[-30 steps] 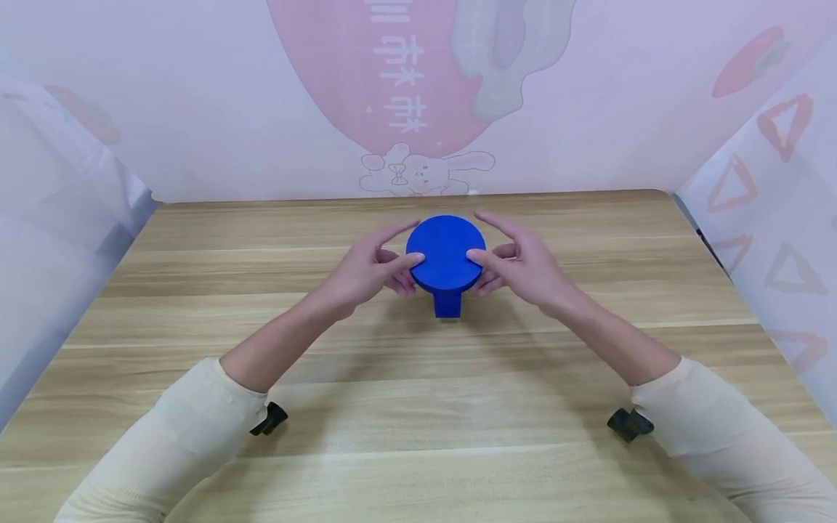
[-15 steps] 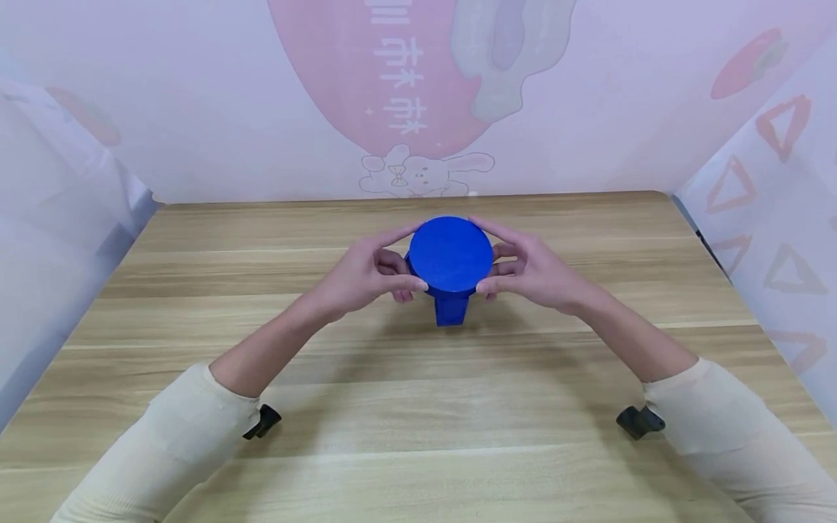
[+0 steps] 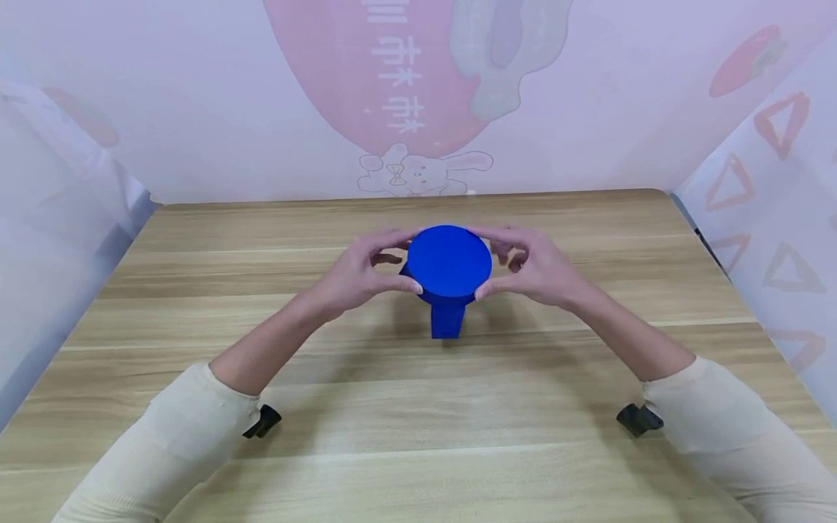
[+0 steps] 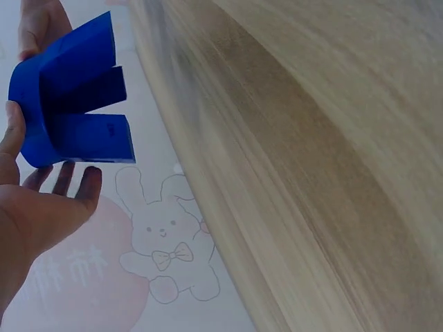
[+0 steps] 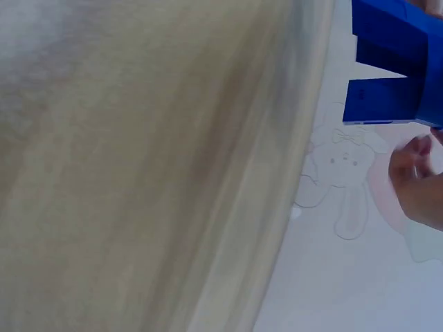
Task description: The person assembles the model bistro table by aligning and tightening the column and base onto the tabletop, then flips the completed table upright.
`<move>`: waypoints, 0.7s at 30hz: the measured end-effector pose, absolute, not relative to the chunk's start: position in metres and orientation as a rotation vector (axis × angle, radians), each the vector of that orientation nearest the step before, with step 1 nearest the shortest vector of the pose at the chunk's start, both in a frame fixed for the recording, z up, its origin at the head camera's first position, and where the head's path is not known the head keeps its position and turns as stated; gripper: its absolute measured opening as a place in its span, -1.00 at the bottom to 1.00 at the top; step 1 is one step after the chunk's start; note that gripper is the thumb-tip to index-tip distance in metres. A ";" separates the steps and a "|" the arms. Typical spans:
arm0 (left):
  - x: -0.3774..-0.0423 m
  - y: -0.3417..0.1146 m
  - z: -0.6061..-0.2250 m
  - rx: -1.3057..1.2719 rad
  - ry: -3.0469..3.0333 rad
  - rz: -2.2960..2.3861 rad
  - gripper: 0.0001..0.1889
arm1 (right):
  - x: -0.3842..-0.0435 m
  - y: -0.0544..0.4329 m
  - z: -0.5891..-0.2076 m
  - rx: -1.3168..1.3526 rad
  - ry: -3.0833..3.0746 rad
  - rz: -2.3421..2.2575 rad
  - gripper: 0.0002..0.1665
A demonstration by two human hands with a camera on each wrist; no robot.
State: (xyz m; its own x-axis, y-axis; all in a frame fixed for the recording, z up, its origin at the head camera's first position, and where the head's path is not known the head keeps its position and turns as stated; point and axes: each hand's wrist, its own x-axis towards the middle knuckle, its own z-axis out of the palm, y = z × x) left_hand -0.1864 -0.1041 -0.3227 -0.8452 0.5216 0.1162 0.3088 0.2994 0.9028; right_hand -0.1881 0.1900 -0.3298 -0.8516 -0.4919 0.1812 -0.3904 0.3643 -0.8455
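A small blue stool [image 3: 449, 260] with a round flat top and stubby legs is between my two hands near the back of the table. My left hand [image 3: 353, 276] grips its left rim with thumb and index finger. From the right, my right hand [image 3: 543, 270] pinches the opposite rim the same way, its other fingers curled beside the stool. In the left wrist view the stool's legs [image 4: 93, 138] point toward the tabletop, three of them showing. The right wrist view has part of the stool [image 5: 384, 100] at its upper right corner.
The wooden table [image 3: 418, 414] ends at a pale printed wall [image 3: 608, 131] behind the stool. White sheets [image 3: 59, 196] hang along the sides. Black devices [image 3: 263, 421] stick out beneath both cream sleeves [image 3: 196, 414].
Both thumbs have gone from the stool's top to its front rim, and the index fingers have closed onto the back rim. The stool has come slightly nearer to me.
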 end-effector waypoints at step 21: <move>-0.202 -0.101 -0.344 0.572 2.139 1.774 -0.27 | -0.201 0.183 -0.346 -0.654 2.269 -1.668 -0.04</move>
State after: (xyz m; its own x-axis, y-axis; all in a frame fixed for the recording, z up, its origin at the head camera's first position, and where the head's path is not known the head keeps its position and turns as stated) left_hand -0.2022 -0.1010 -0.3439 -0.8745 0.4845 0.0204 0.1096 0.1566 0.9816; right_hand -0.2011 0.1828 -0.3457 -0.8681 -0.4924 0.0624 -0.2063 0.2438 -0.9476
